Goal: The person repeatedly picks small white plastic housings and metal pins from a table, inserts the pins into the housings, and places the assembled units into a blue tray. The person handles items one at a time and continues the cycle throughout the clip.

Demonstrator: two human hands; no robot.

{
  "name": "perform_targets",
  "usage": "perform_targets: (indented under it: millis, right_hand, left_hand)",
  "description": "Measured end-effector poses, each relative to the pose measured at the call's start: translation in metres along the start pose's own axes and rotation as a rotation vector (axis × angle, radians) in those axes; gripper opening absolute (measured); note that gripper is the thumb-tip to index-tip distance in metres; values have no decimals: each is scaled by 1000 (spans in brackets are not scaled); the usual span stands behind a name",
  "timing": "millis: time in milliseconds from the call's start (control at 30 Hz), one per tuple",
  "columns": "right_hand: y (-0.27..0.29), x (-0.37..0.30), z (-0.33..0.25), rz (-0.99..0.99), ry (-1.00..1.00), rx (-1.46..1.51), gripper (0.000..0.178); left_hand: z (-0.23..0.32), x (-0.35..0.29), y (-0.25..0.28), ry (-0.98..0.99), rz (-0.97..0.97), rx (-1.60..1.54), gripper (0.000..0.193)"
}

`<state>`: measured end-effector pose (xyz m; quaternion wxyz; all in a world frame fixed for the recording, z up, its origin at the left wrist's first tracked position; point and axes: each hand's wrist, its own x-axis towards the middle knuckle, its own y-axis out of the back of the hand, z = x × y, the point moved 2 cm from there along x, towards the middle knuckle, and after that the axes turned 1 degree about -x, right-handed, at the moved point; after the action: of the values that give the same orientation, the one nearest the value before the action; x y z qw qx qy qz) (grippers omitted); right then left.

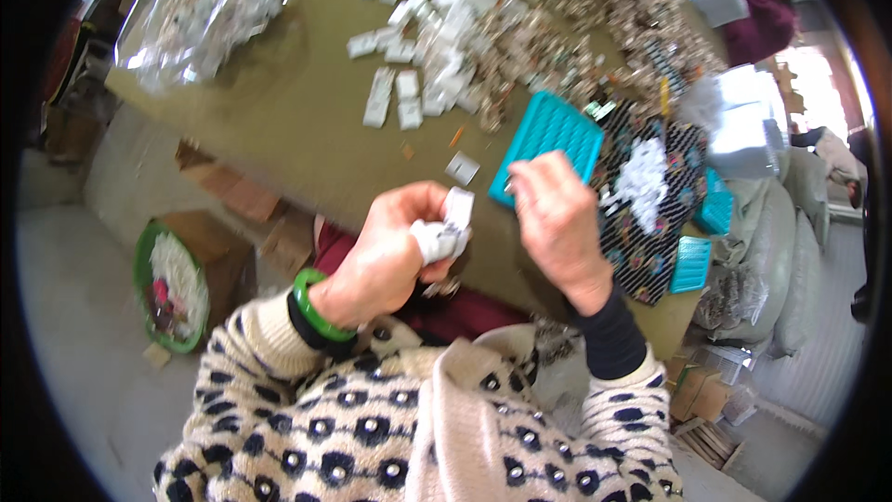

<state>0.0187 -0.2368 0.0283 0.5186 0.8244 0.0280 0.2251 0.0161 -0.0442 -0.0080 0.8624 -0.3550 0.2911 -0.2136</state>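
My left hand (384, 246), with a green bangle (316, 309) at its wrist, is closed round a small bunch of white cards (440, 239). One card stands up above the fingers. My right hand (557, 220) is held over the near edge of a teal basket-like tray (560, 137), thumb and fingertips pinched together. Something tiny and dark seems to show at the fingertips, too small to name. A single white card (462, 167) lies on the table between my hands and the tray.
A heap of white cards (446, 37) and shiny brownish small pieces (641, 19) covers the far table (279, 130). Beside my right hand lies a patterned dark cloth (632, 260) with white bits (643, 184). A green-rimmed bin (144, 307) stands lower left; another person (757, 14) is far right.
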Motion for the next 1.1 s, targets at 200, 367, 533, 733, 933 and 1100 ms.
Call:
perform_targets:
  millis: [200,367,533,733,933,1100]
  right_hand:
    - [7,6,4,-67,-4,13,6]
    - [6,6,12,-111,5,92,9]
    - [5,5,12,-61,-9,118,9]
    - [17,0,-25,167,63,264,16]
    - [12,-6,-58,122,151,53,16]
    - [10,-8,-72,130,169,-224,16]
  left_hand:
    - [3,3,-4,62,97,24,11]
    - [5,3,-2,49,93,-61,18]
    - [11,-3,-3,6,77,-42,24]
    - [16,-7,-6,-134,99,3,26]
    - [4,-10,-13,-223,53,101,27]
    - [4,-11,-20,-258,95,153,26]
